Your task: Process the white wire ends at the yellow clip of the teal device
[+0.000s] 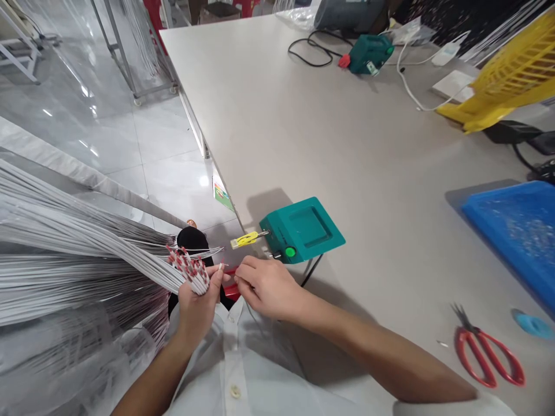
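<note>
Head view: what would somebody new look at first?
Probably the red-tipped white wires bunched in the left hand, at lower left. Bright colours may catch the eye next: the yellow slatted thing at upper right, the blue tray below it, and the nearer green device just beyond the right hand.

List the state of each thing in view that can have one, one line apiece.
Wire bundle: gripped, red-marked ends gathered.
Left hand: closed around the bundle.
Right hand: fingers curled; anything held is hidden.
Near green device: resting at the table edge.
Green button: bright; lit or not, cannot tell.
Scissors: lying flat, handles apart.
Blue tray: holding small clear bits.
</note>
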Available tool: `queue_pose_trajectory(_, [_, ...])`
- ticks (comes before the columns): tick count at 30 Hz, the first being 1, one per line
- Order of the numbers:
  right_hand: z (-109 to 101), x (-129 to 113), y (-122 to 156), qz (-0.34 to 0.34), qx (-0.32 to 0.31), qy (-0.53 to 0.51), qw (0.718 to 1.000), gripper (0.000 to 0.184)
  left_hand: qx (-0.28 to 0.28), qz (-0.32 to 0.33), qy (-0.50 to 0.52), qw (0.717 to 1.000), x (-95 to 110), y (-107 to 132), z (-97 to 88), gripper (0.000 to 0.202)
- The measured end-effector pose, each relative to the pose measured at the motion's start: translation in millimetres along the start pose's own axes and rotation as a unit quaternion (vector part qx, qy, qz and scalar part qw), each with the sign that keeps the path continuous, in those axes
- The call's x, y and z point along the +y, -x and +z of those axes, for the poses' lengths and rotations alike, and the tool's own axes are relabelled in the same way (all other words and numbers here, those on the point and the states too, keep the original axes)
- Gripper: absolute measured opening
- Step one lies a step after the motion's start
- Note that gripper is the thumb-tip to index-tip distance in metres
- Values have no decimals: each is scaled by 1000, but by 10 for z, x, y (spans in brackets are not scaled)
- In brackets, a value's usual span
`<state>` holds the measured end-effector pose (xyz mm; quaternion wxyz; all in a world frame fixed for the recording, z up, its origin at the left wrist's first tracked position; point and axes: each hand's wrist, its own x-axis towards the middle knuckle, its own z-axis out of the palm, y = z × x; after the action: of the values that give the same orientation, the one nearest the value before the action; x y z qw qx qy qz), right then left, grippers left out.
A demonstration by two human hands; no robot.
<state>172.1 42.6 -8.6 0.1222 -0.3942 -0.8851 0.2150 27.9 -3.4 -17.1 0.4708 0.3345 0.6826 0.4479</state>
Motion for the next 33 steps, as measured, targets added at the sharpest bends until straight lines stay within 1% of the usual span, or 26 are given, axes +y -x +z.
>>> queue_pose_trajectory(2, [-14, 10, 2, 45, 29, -62, 997, 16, -6, -3, 12, 1000, 15, -3, 6, 21])
queue_pose_trajectory(3, [-16, 17, -4, 54, 47, -92, 993, 16, -10, -3, 15, 1000, 18, -1, 9, 21])
queue_pose_trajectory(4, [-16, 26, -13, 52, 62, -116, 990, 16, -17, -5, 15, 1000, 18, 2, 11, 21])
queue_pose_trajectory(6, [-14, 44, -36, 17, 71, -133, 988, 17, -39, -10, 8, 999, 8, 5, 2, 21])
queue_pose_trajectory(8, [-15, 59, -58, -36, 59, -99, 993, 19, -70, -13, -14, 997, -11, -2, -27, 21])
queue_pose_trajectory(11, [-19, 63, -82, -100, 31, 12, 994, 22, -108, -6, -59, 992, -43, -33, -80, 18])
queue_pose_trajectory(13, [-14, 53, -92, -127, 20, 70, 989, 22, -120, -2, -71, 990, -58, -50, -88, 16])
queue_pose_trajectory(15, [-8, 40, -95, -142, 19, 105, 984, 21, -117, -4, -55, 992, -63, -56, -62, 16])
queue_pose_trajectory(17, [-19, 32, -87, -143, 19, 125, 982, 19, -102, -17, -28, 994, -50, -57, -17, 16])
queue_pose_trajectory(20, [-95, 48, -59, -135, 14, 125, 983, 16, -61, -43, 10, 997, 3, -74, 33, 17])
queue_pose_trajectory(21, [-135, 65, -49, -130, 20, 128, 983, 16, -50, -47, 19, 997, 25, -85, 37, 17])
queue_pose_trajectory(23, [-224, 116, -38, -117, 54, 158, 979, 17, -52, -41, 37, 997, 66, -113, 28, 19])
queue_pose_trajectory(25, [-303, 180, -44, -101, 88, 221, 966, 19, -64, -26, 59, 996, 94, -141, 14, 34])
queue_pose_trajectory(26, [-334, 211, -54, -95, 91, 255, 958, 23, -69, -20, 69, 995, 102, -154, 11, 41])
queue_pose_trajectory(27, [-358, 238, -67, -91, 82, 286, 950, 27, -75, -17, 76, 994, 107, -165, 12, 46])
queue_pose_trajectory(29, [-388, 275, -103, -86, 48, 331, 938, 31, -84, -20, 84, 993, 113, -185, 25, 47])
queue_pose_trajectory(31, [-407, 283, -151, -86, 24, 350, 933, 33, -89, -27, 90, 992, 118, -208, 44, 45])
queue_pose_trajectory(33, [-430, 270, -210, -84, 2, 348, 934, 31, -88, -33, 100, 991, 121, -236, 60, 46])
